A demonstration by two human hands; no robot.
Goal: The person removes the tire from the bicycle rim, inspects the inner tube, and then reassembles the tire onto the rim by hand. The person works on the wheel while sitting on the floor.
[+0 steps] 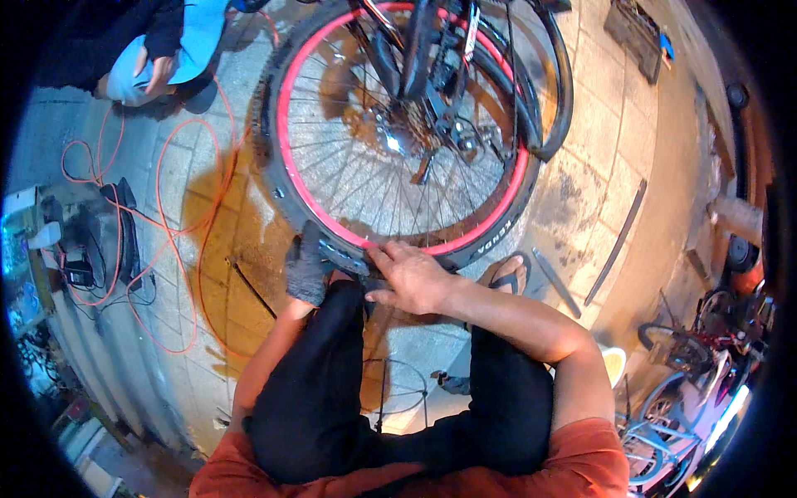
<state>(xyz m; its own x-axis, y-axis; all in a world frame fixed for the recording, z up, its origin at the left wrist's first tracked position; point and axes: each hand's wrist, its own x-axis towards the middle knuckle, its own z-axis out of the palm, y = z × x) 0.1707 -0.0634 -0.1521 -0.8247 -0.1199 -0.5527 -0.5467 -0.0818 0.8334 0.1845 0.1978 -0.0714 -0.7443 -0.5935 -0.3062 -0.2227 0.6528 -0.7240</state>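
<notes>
In front of me is a bicycle wheel with a red rim [292,153] and a black tyre [498,234], still attached to the bicycle frame [418,54]. My left hand [307,272], in a dark grey glove, grips the near left part of the tyre. My right hand [413,278] is bare. Its fingers curl over the tyre at the edge of the red rim, and the thumb lies lower on the tyre's near side. A stretch of tyre sidewall shows between both hands. The undersides of my fingers are hidden.
An orange hose [158,195] loops over the paving at left, near a black charger-like box [79,270]. Right of the wheel lie a long dark bar [616,241] and a flat metal strip [556,282]. Another person's hands [154,73] show upper left. Bicycles [677,349] stand lower right.
</notes>
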